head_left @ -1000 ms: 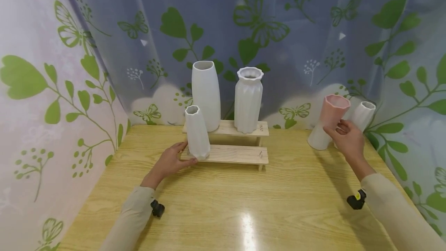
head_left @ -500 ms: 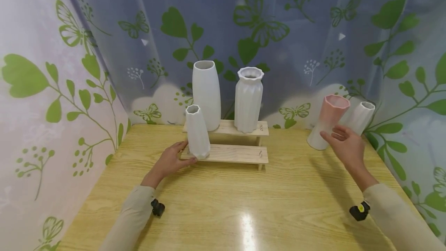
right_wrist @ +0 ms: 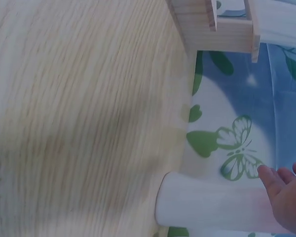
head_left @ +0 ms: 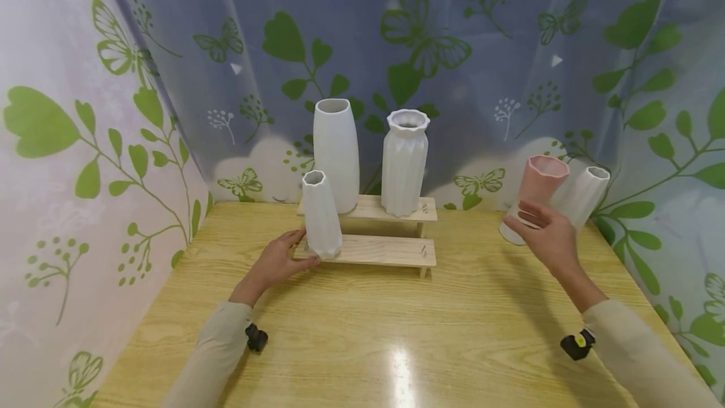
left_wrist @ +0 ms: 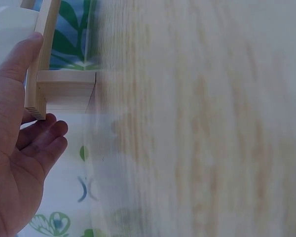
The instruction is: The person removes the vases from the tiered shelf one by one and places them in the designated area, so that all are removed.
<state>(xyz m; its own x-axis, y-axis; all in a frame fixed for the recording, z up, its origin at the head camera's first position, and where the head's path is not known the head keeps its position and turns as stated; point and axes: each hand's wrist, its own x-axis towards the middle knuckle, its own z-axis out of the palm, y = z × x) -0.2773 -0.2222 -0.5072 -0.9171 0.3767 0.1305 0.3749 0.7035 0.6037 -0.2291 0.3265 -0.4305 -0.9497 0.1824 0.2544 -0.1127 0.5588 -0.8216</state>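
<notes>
My left hand [head_left: 277,263] grips the left end of a two-tier wooden shelf [head_left: 391,250]; in the left wrist view the thumb lies along the front edge, with the fingers round the end. A small white ribbed vase [head_left: 323,219] stands on the lower tier beside that hand. My right hand [head_left: 545,238] hovers in front of a pink-and-white vase [head_left: 540,181] on the right, its fingers loose and holding nothing. In the right wrist view the pale lower part of that vase [right_wrist: 207,202] shows beside the fingers. Whether they touch it, I cannot tell.
On the upper tier stand a tall smooth white vase [head_left: 337,156] and a white fluted vase [head_left: 404,172] with a scalloped rim. Another white vase [head_left: 586,197] is behind my right hand, near the right-hand curtain. Patterned curtains [head_left: 351,36] border the wooden table [head_left: 351,332].
My right hand has let go of the pink-and-white vase and shifted a little left in front of it. The left hand and the shelf have stayed put.
</notes>
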